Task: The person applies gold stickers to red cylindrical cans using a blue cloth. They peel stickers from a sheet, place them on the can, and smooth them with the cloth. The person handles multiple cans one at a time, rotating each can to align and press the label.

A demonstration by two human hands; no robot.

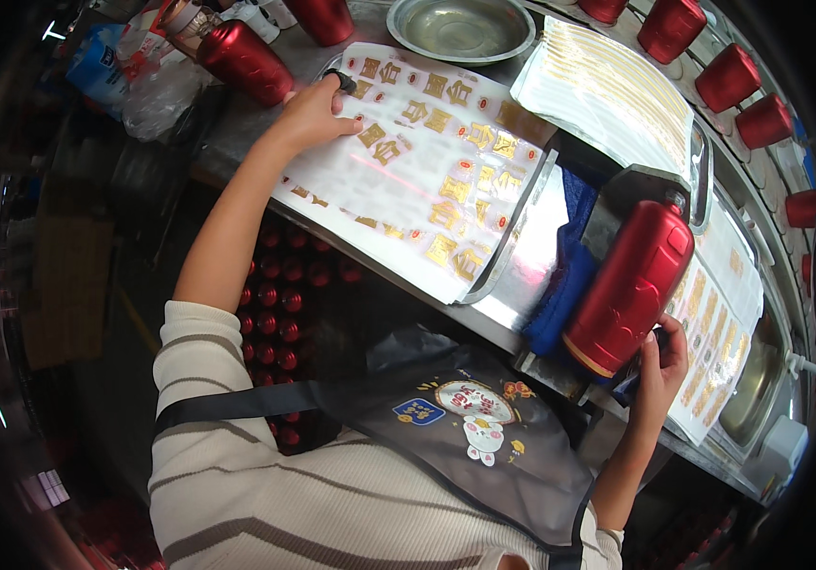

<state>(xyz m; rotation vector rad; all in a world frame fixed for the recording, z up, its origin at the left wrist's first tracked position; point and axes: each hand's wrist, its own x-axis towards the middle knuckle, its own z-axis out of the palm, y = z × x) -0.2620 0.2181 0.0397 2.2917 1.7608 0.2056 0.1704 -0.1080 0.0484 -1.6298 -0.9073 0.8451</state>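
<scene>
My left hand [313,118] reaches over the far left part of a white sheet of gold decals [370,180], its thumb and fingers apart. A black cover sits on one fingertip near the sheet's edge. The sheet lies in a shallow metal tray [498,285]. To the right, a glossy red bottle [631,285] lies tilted on a blue cloth [560,299], its neck pointing away from me. My right hand [666,366] is curled beside the bottle's lower right side. Something dark shows by its fingers, too hidden to name.
A metal basin [460,30] stands at the far side, beside a stack of gold-striped sheets [607,90]. More red bottles stand at far left [244,62] and along a conveyor [726,76] at right. Another decal sheet [712,332] lies right of the bottle. Several red bottles [284,299] stand below the table.
</scene>
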